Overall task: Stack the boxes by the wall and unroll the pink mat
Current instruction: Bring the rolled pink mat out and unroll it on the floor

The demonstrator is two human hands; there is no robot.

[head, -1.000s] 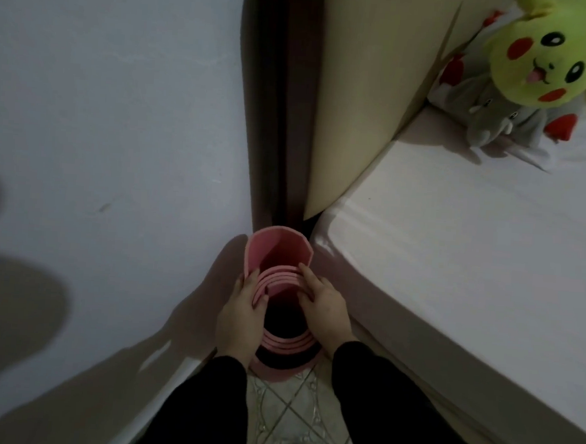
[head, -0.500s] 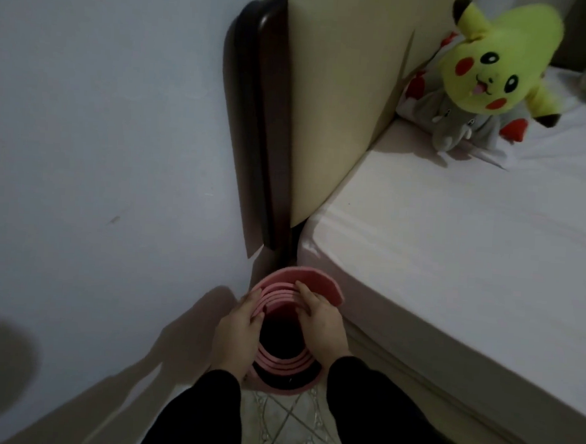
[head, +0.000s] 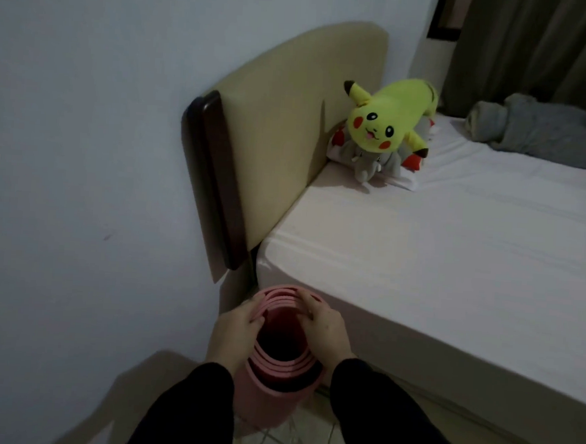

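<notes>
A rolled pink mat (head: 267, 400) stands upright on the tiled floor in the narrow gap between the wall and the bed. I look down into its open top end, where several coiled layers show. My left hand (head: 231, 331) grips the left side of the roll's rim, fingers curled over the edge. On the right side of the rim, my right hand (head: 326, 330) holds it the same way. Both sleeves are black. No boxes are in view.
A white wall (head: 81, 174) runs along the left. A bed with a pale sheet (head: 453, 266) fills the right, with a beige headboard (head: 282, 145) against the wall. A yellow plush toy (head: 387, 121) and a grey blanket (head: 537, 130) lie on the bed.
My view has lifted and swung right, showing more of the bed and headboard. The mat's loose outer flap has closed in against the roll. Both hands keep their grip on the rim.
</notes>
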